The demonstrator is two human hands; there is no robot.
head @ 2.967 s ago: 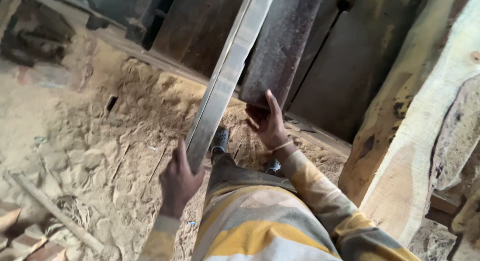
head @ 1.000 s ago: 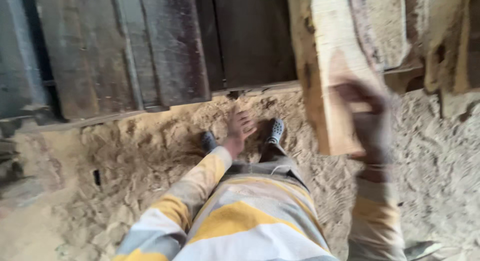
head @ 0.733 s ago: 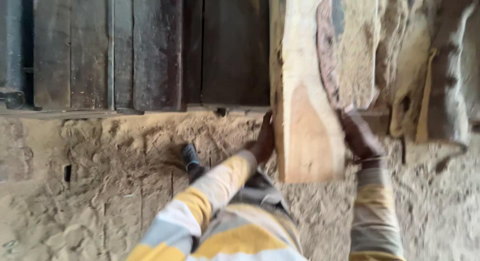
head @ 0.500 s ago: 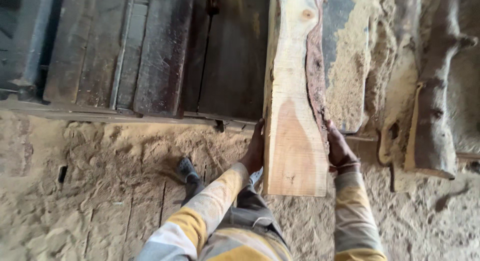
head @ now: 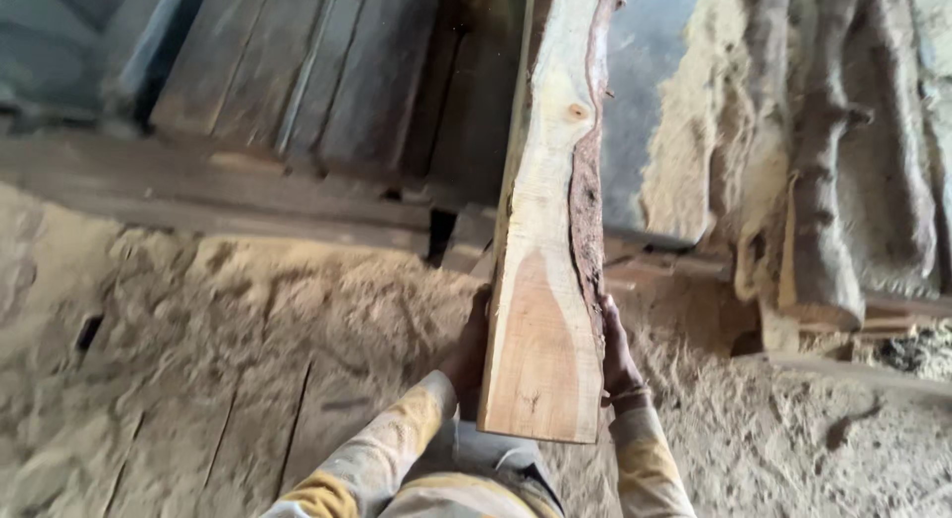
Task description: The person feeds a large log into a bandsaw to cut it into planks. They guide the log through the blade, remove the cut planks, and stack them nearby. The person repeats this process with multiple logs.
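Both grips closed on one rough-sawn slab (head: 550,280), one hand per long edge.

Head view, looking down:
- Left hand (head: 470,349) clamps the slab's left edge near its lower end; only part of the hand shows past the wood, fingers hidden behind it.
- Right hand (head: 616,349) clamps the right edge, the one carrying bark, at about the same height. A thin band sits at that wrist.
- Slab is held up off the ground, lengthwise away from the person, its near cut end at chest level above the lap. Face is pale, with a reddish-brown heart patch toward the near end and a small knot farther up. Dark bark runs down the right edge.
- Sleeves (head: 635,468) are striped yellow and grey, dusted with sawdust.
- Sawdust floor (head: 218,349) spreads below and to both sides, lumpy, with cracks showing in the packed surface.
- Dark weathered planks (head: 307,72) lean or lie across the upper left, behind the slab's far end.
- Bark-covered log offcuts (head: 823,181) stand at the upper right, well apart from the hands, coated with sawdust.
- Far tip of the slab runs out of frame at the top.
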